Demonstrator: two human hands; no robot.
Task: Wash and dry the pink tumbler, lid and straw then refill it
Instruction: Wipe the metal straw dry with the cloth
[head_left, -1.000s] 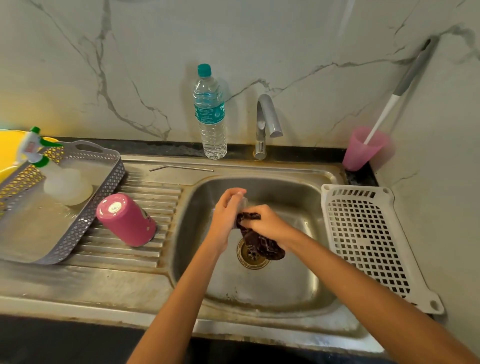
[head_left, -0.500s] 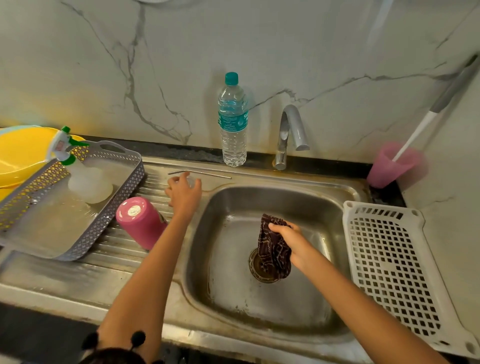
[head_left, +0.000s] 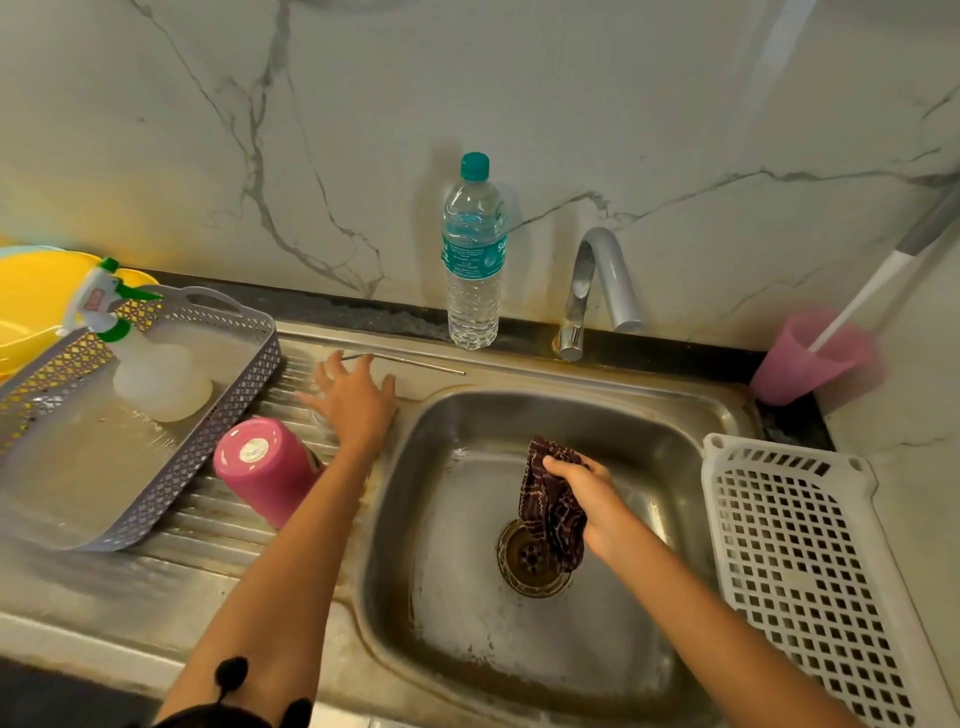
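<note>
The steel sink (head_left: 467, 634) is taking up most of the counter. A grey perforated tray (head_left: 218, 426) is sitting on its ribbed drainboard (head_left: 208, 525), and a white perforated tray (head_left: 712, 519) at the right is running off the bottom edge of the view. The left hand (head_left: 353, 402) was curled low over the drainboard half a second ago. Now it is reaching with its fingers spread wide, fingertips at the left end of the metal straw (head_left: 415, 363) lying along the sink's back ledge. I cannot tell whether they are touching it. The right hand (head_left: 589, 501) is still gripping the dark patterned cloth (head_left: 548, 519), fingers curled around its top, letting it hang over the drain (head_left: 519, 564). The pink tumbler (head_left: 260, 467) is sitting bottom up on the drainboard where it was, partly hidden behind the left forearm. Something clear is blurring under the left palm, and I cannot tell whether it is the lid.
</note>
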